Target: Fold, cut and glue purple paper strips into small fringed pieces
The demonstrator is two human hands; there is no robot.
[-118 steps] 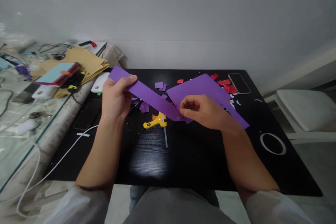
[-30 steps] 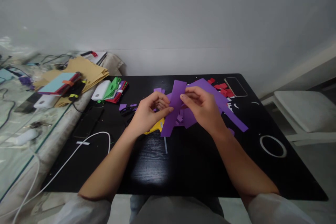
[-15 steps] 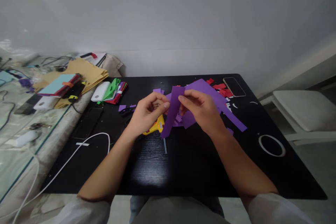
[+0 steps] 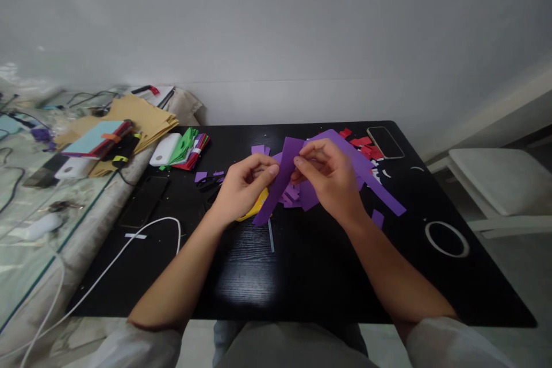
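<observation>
A long purple paper strip point(image 4: 279, 181) is held up slantwise over the table. My left hand point(image 4: 241, 188) pinches its left edge between thumb and fingers. At the opposite edge, my right hand point(image 4: 328, 178) has its thumb tip against the strip, with the fingers curled and partly hidden behind it. Beneath my left hand lies a yellow glue gun point(image 4: 254, 207), mostly covered, and a clear glue stick point(image 4: 271, 236) pokes out below the strip. Small purple paper pieces point(image 4: 291, 196) are scattered behind the strip. Larger purple sheets point(image 4: 356, 161) lie behind my right hand.
On the black table point(image 4: 319, 276) are red paper scraps point(image 4: 366, 148), a phone point(image 4: 386, 142), a white ring point(image 4: 447, 239), and a bundle of coloured paper point(image 4: 190, 149). A white cable point(image 4: 129, 241) crosses the left side. A glass-topped surface point(image 4: 26, 276) adjoins at left; a white chair point(image 4: 495, 178) stands right.
The strip has tilted further, its lower end swinging left. My right hand's index finger has lifted slightly. A purple piece near my right wrist shows more fully.
</observation>
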